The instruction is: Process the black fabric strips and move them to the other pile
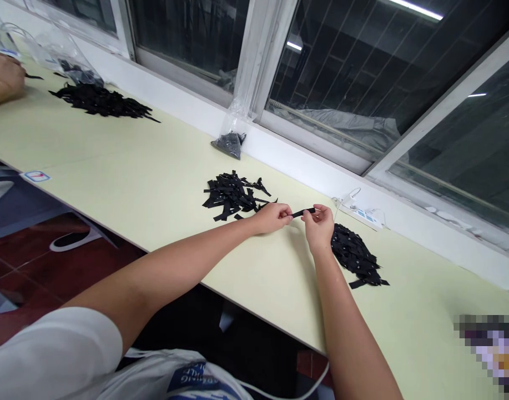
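The left hand [276,218] and the right hand [319,226] are up in front of the person, close to each other but not touching. Between them they hold a short black strip [303,213], one end each, just over the pale bench [254,283]. The left arm [166,272] comes in from the low left side and lies on a long slant, nearly straight, with its hand turned in to the right. The left fingers are curled and pinched shut on the strip's left end. The right arm [349,311] reaches up from the low right side, and its hand bends in to the left. The right thumb and fingers are closed on the other end, with the fingers a bit bent. The strip tilts a little, its right end farther up in the view. A loose pile of black strips [231,194] lies just past the left hand, to its left. One more black pile [356,253] sits on the bench just to the right of the right hand and wrist. A clear bag [233,139] with dark bits stands by the wall.
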Demonstrator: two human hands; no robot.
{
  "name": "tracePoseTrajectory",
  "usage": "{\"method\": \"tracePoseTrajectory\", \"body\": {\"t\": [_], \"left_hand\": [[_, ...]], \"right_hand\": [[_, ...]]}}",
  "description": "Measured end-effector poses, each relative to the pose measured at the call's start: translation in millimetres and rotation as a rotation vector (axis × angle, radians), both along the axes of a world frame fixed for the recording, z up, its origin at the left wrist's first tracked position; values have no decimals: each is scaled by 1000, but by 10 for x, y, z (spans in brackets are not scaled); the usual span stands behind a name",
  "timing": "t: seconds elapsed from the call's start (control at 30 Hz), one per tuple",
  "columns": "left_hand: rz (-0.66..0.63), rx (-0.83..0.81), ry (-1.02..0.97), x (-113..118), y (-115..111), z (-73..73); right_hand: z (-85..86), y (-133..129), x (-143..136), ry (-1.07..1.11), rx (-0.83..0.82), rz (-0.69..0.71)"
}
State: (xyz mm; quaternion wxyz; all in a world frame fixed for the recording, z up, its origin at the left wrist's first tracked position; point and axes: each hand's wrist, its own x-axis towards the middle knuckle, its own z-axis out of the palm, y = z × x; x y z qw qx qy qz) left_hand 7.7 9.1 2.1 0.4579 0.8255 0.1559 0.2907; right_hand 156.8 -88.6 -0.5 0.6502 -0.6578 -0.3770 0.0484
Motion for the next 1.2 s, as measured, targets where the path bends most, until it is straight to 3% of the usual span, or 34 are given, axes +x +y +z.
{"method": "tracePoseTrajectory", "body": {"t": [0.1, 0.43, 0.77, 0.93, 1.2], "left_hand": [[-47, -62, 28, 5, -20, -14], [-111, -36, 63, 10, -26, -37], [161, 70, -171, 40, 40, -6], [117, 75, -154, 22, 25, 38], [112, -29, -212, 50, 23, 53]], "right_hand": [[22, -6, -8, 50, 21, 0], [27, 24, -12, 212, 74, 84], [111, -34, -106, 133, -36, 201], [108, -42, -197, -51, -150, 247], [107, -37, -184, 127, -125, 308]]}}
